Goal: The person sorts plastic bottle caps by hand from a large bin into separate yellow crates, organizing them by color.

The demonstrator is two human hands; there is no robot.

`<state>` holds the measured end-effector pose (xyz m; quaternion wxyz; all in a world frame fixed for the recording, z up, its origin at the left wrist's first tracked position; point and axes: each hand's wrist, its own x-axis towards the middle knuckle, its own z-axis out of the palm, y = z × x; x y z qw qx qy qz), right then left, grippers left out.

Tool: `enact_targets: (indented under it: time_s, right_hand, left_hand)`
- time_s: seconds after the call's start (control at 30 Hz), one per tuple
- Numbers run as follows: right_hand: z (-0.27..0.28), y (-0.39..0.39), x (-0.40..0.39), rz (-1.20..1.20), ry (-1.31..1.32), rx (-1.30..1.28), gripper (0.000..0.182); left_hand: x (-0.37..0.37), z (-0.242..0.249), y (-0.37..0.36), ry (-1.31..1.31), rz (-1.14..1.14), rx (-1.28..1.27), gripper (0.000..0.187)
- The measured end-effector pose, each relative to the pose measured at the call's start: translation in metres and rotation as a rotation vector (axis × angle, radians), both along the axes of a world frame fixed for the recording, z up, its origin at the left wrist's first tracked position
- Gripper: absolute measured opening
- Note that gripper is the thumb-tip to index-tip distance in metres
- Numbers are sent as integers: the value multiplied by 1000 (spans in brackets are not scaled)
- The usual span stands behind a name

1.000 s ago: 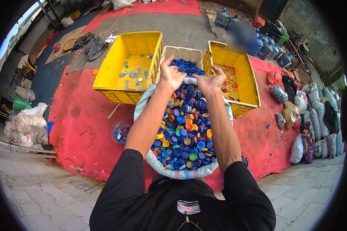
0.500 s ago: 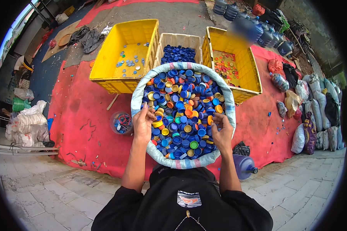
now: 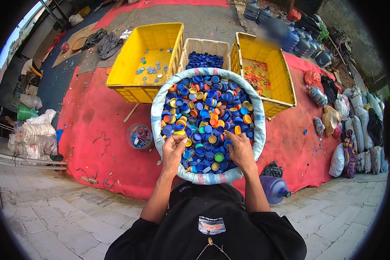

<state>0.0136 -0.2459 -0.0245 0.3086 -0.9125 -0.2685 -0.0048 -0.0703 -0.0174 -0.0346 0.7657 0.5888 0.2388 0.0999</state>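
- Outdoors, a red mat (image 3: 91, 130) is spread over paved ground, and on it a woven sack (image 3: 258, 130) with its mouth rolled down is seen, filled with mixed bottle caps (image 3: 210, 112), mostly blue with yellow, orange and green among them.
- Both hands are laid on the caps at the near edge of the sack: the left hand (image 3: 173, 149) is curled with its fingertips pinched down on the pile, and the right hand (image 3: 240, 149) lies palm down with fingers spread loosely over the caps. Whether a single cap is actually held in either grip cannot be told.
- Beyond the sack three crates are lined up: a yellow crate (image 3: 130, 73) with scattered pale caps, a cream crate (image 3: 206, 45) with blue caps, and a second yellow crate (image 3: 281, 82) with red and orange caps.
- A small clear tub (image 3: 138, 136) stands on the mat just left of the sack; a blue water jug (image 3: 273, 189) lies near its right side.
- Compared with half a second earlier, both hands are found closer together and nearer the middle of the sack's near edge; a second ago they were stretched out over the cream crate.
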Motion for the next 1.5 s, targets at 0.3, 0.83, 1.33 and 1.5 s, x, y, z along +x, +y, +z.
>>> enact_targets:
  time_s: [0.3,0.83,1.33,1.5]
  right_hand:
    - [-13,-3,-3,-62,-61,52,40]
    - [-10,-15,-25,-342,1160,1721,35]
    - [-3,5,-19,-330,1221,1376,18]
    - [-8,44,10,-112,617,674,21]
  left_hand:
    - [14,-9,-7,34,-92,144,21]
    - [66,-25,-22,203,-204,1126,36]
    - [63,-12,7,59,-130,164,19]
    - [33,7,37,-89,-57,-512,20]
